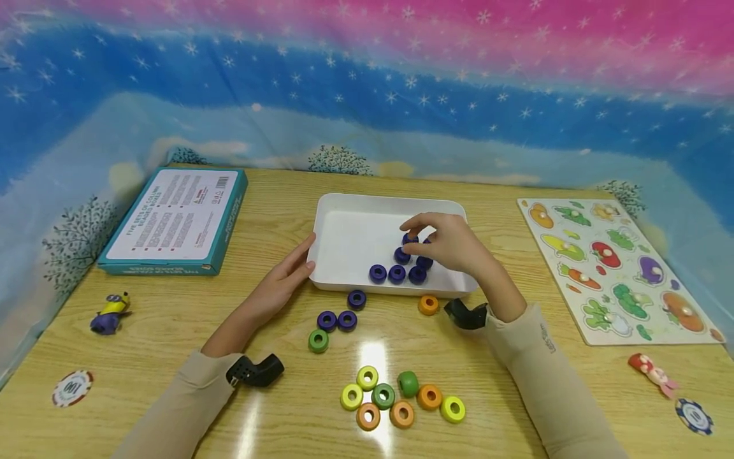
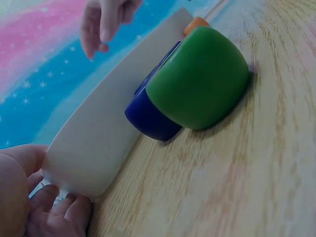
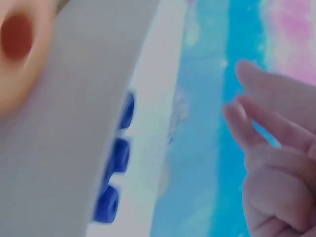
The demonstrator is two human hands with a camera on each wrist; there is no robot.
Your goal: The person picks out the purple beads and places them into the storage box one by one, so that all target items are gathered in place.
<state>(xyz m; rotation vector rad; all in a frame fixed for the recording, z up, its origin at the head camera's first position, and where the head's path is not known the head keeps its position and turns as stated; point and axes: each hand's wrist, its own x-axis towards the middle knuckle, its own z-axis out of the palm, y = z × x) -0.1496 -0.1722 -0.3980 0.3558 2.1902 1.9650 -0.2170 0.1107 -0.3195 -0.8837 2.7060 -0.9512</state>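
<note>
A white tray [image 1: 346,239] sits at the middle of the table, with several dark blue ring beads [image 1: 397,275] in its right half. My left hand [image 1: 282,278] holds the tray's left end; in the left wrist view, the thumb is at the rim and the fingers [image 2: 54,212] curl at the corner. Over the beads in the tray hovers my right hand [image 1: 453,245], thumb and index finger apart. No bead shows between its fingers in the right wrist view. The hand partly hides some beads. Just outside the tray's front wall lie 3 more blue beads [image 1: 346,320].
A green bead [image 1: 318,341] and an orange bead [image 1: 428,305] lie before the tray. Nearer sit several yellow, green and orange beads [image 1: 402,414]. A teal-edged box [image 1: 172,220] stands left, beside a toy figure [image 1: 110,313]. At right lies a vegetable puzzle board [image 1: 619,271].
</note>
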